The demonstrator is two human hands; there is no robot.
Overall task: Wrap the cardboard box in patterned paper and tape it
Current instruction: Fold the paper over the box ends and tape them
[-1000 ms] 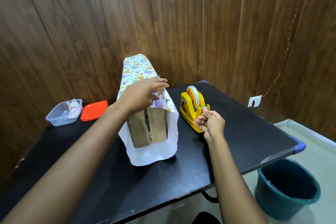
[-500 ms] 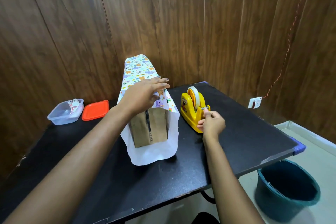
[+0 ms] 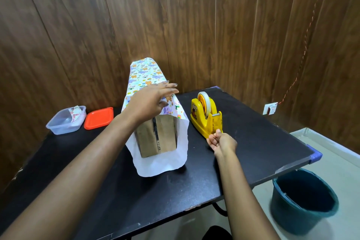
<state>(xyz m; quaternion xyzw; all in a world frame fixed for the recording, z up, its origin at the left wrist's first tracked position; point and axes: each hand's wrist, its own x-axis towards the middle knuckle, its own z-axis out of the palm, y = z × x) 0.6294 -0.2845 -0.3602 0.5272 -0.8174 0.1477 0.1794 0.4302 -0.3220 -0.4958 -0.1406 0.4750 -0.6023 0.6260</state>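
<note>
Taping step, by the look of it: getting a strip for the top seam.
Left hand (image 3: pixel 152 99) lies flat, fingers straight, pressing paper (image 3: pixel 144 72) onto box (image 3: pixel 157 136), just left of dispenser (image 3: pixel 204 121) on the counter (image 3: pixel 253 142). Right hand (image 3: pixel 222 140), just in front of dispenser, pinches what looks like tape; the strip is too faint to confirm. Next: tear at cutter and lay it on the seam, keeping the paper pinned.

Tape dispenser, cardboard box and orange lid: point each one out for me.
tape dispenser (image 3: pixel 200 124), head view, on the yellow side of its body
cardboard box (image 3: pixel 166 138), head view, on its bare brown end face
orange lid (image 3: pixel 99 118), head view, on the middle of its flat top
</note>
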